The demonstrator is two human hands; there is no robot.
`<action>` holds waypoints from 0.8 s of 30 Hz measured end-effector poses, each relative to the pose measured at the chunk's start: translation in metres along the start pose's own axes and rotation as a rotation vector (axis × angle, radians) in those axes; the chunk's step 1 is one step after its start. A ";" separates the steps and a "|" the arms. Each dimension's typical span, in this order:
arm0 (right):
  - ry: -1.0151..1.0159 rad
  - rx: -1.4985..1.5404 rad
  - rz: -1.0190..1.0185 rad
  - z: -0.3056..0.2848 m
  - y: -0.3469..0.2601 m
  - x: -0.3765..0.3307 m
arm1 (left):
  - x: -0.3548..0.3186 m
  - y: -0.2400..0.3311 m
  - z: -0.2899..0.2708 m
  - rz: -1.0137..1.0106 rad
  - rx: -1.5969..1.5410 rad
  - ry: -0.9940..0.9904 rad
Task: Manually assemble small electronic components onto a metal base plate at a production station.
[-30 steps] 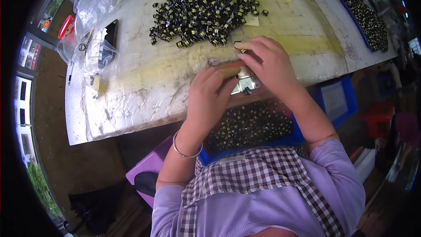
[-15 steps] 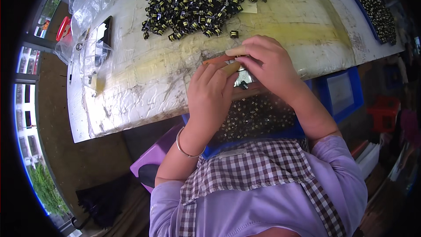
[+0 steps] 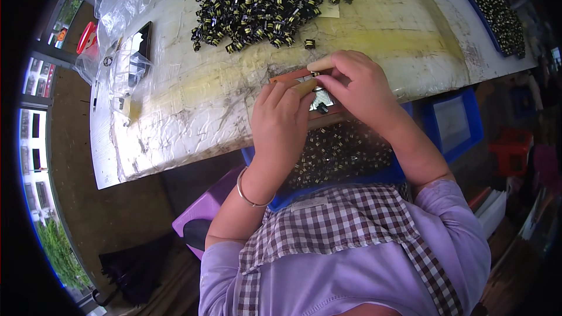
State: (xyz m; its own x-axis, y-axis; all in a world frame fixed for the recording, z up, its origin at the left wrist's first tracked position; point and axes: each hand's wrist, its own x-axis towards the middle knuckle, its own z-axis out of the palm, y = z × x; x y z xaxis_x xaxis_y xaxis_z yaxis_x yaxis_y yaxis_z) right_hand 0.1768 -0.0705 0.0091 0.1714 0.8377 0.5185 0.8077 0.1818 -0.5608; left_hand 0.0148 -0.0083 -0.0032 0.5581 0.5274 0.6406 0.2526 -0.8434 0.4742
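My left hand [image 3: 281,120] and my right hand [image 3: 360,85] meet at the table's near edge over a small reddish-brown fixture [image 3: 293,76] with a metal grid. Both pinch a small black and yellow part [image 3: 319,90] against it. Fingers hide most of the part. A large pile of the same small black and yellow parts [image 3: 263,3] lies farther back on the plastic-covered table [image 3: 187,105]. One loose part [image 3: 309,43] sits between the pile and my hands. Below the hands, a blue bin [image 3: 336,158] on my lap holds many more such parts.
Clear plastic bags [image 3: 123,0] and a dark phone-like slab [image 3: 140,47] lie at the table's left. A blue tray of parts [image 3: 497,14] runs along the right edge. A purple stool [image 3: 202,213] stands under the table; blue crates [image 3: 453,123] and a red one [image 3: 512,149] sit at right.
My view has shifted so the table sits higher in frame. Both hands stay together at the table edge, now pressed on the reddish fixture.
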 end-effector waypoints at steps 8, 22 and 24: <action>-0.024 0.014 0.025 0.002 -0.001 -0.001 | -0.003 0.000 0.001 -0.005 0.009 0.031; -0.262 0.143 0.048 -0.009 -0.012 0.006 | 0.044 -0.086 -0.040 -0.340 0.245 -0.058; -0.222 0.144 0.039 -0.008 -0.012 0.003 | 0.042 -0.081 -0.040 -0.391 0.230 -0.086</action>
State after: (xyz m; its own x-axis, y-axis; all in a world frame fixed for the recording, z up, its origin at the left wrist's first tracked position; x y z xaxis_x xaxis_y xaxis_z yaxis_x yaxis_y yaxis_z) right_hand 0.1716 -0.0738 0.0229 0.0601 0.9351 0.3494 0.7116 0.2053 -0.6719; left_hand -0.0135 0.0864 0.0094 0.4470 0.8083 0.3832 0.6209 -0.5887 0.5176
